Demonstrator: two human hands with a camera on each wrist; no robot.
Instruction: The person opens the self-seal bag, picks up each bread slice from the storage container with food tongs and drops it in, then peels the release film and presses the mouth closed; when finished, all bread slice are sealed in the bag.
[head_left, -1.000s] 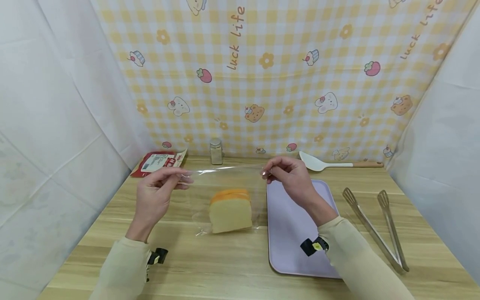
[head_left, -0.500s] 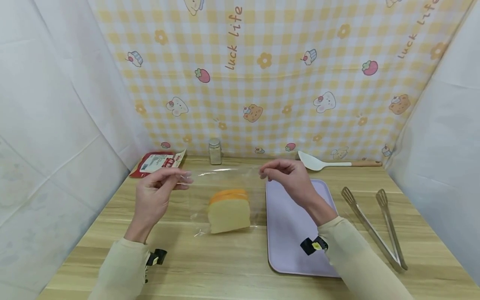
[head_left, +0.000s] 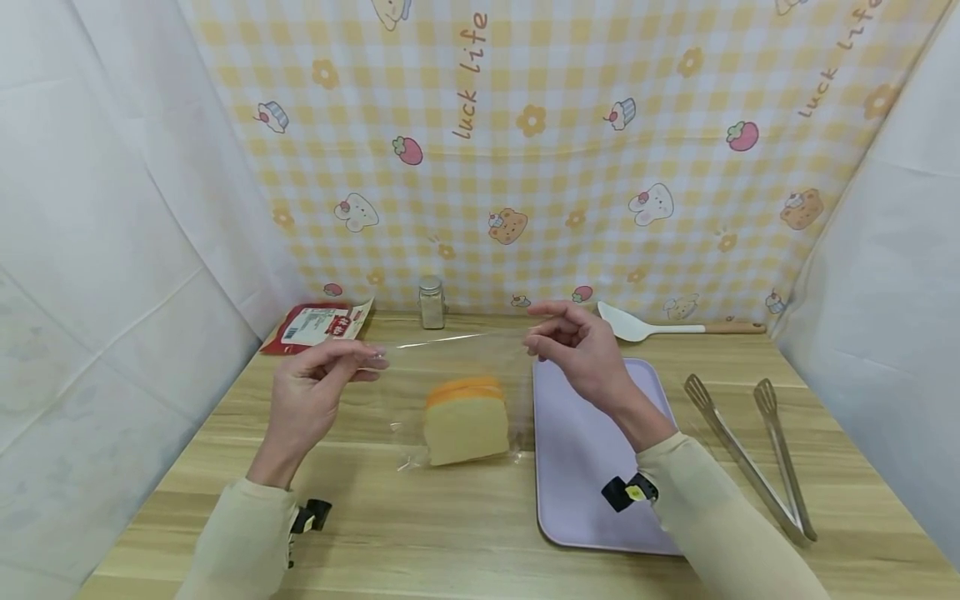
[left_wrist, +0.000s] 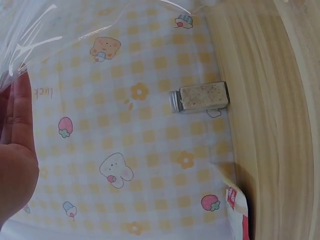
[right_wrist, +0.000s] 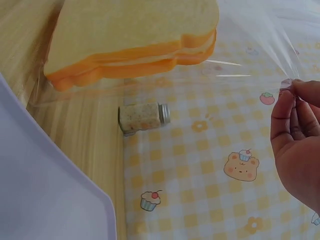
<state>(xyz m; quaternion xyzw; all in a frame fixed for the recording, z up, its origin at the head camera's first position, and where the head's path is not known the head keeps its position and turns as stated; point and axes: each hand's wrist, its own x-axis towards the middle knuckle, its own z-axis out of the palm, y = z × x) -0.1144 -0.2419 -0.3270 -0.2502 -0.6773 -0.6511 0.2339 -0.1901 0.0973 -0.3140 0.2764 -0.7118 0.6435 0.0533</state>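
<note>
A clear plastic bag (head_left: 405,396) hangs stretched between my two hands above the table. Inside it are bread slices (head_left: 467,429) with orange crusts, seen close up in the right wrist view as stacked bread (right_wrist: 135,30). My left hand (head_left: 309,396) pinches the bag's upper left corner between thumb and fingers. At the upper right corner my right hand (head_left: 583,358) pinches the film with thumb and fingertips, one finger raised off it. The left wrist view shows only part of the left hand (left_wrist: 17,150), beside the shiny film.
A lilac tray (head_left: 570,500) lies under the right forearm, with metal tongs (head_left: 750,467) to its right. Along the back are a white spatula (head_left: 637,327) with a wooden handle, a seasoning jar (head_left: 432,304) and a red-and-white packet (head_left: 315,323).
The bag and the bread in it have shifted slightly right. One finger of my right hand has lifted from the film. Both hands stay at the bag's upper corners.
</note>
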